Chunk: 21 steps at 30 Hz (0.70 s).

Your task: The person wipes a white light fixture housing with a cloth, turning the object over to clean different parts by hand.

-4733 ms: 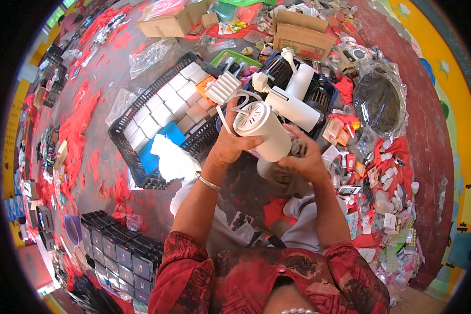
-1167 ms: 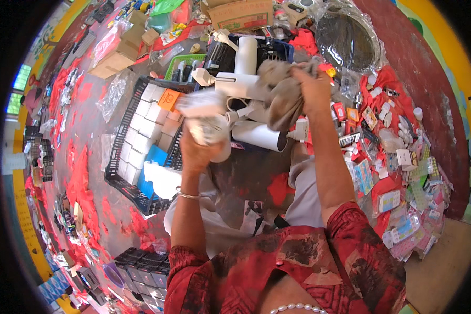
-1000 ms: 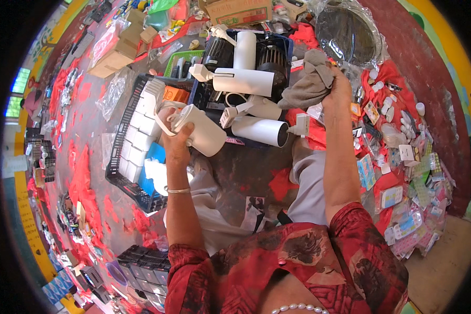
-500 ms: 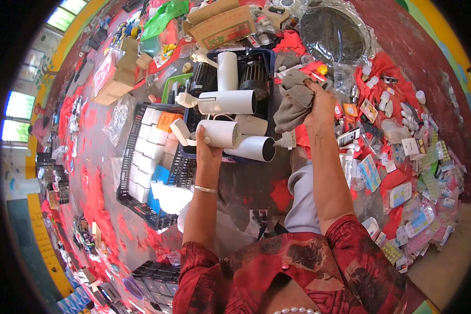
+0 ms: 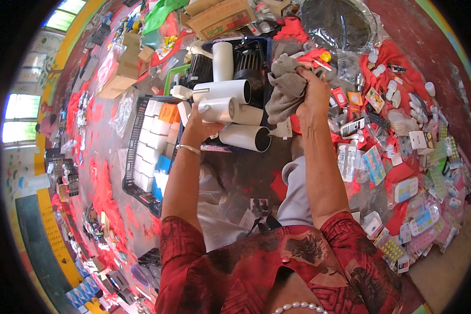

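Note:
My left hand (image 5: 196,128) is closed around a white cylindrical spotlight (image 5: 214,110) with a bracket at its left end, just over a dark blue crate (image 5: 268,49). Bunched in my right hand (image 5: 315,95) is a grey-brown cloth (image 5: 285,90), held at the crate's right side, apart from the spotlight. More white tube-shaped lights lie in the crate: an upright one (image 5: 223,62), a sideways one (image 5: 222,92) behind the held spotlight, and a lower one (image 5: 244,138) with its dark open end facing right. Black ribbed lamps (image 5: 248,65) stand at the back. My left fingers are partly hidden.
To the left, a black plastic basket (image 5: 131,172) holds white, orange and blue boxes. An open cardboard box (image 5: 222,21) and a round plastic-wrapped thing (image 5: 337,29) are at the back. Blister packs (image 5: 424,222) and small goods cover the right side over red sheeting.
My left hand has shifted slightly up and left with the spotlight, its fingers now further behind it. The cloth in my right hand has moved a little up and left.

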Each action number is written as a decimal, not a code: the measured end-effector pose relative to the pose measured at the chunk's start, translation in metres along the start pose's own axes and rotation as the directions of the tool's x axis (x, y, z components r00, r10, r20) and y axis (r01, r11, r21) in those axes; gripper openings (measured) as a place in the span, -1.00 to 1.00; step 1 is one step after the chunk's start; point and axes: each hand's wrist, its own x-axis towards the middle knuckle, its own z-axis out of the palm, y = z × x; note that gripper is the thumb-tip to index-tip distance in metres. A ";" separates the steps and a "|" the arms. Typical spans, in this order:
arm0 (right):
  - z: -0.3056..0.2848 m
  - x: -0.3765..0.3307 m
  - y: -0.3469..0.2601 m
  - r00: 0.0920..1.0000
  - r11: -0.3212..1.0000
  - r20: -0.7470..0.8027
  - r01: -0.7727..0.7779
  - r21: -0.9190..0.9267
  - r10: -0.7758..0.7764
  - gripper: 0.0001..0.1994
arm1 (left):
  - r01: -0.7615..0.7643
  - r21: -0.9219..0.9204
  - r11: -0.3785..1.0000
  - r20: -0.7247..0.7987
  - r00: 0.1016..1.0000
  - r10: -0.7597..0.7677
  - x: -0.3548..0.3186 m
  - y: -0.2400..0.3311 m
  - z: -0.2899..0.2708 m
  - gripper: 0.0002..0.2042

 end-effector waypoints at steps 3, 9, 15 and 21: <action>-0.001 -0.001 0.002 0.998 0.999 0.052 -0.024 0.032 0.022 -0.88 | 0.050 -0.013 0.999 -0.180 0.982 -0.052 -0.023 0.002 -0.015 -0.38; 0.000 -0.002 0.013 1.000 1.000 0.031 -0.005 -0.005 0.005 -0.88 | -0.430 0.831 0.354 -0.073 0.546 0.834 -0.025 -0.030 -0.038 -0.33; 0.012 -0.018 0.014 0.997 0.997 0.063 -0.037 -0.066 0.041 -0.87 | -0.189 0.949 -0.253 0.316 0.576 0.754 -0.023 -0.036 0.030 -0.06; 0.011 -0.014 0.024 0.996 0.992 0.064 -0.049 -0.115 0.056 -0.85 | -0.261 0.963 -0.073 0.207 0.532 0.821 0.011 -0.042 -0.020 -0.07</action>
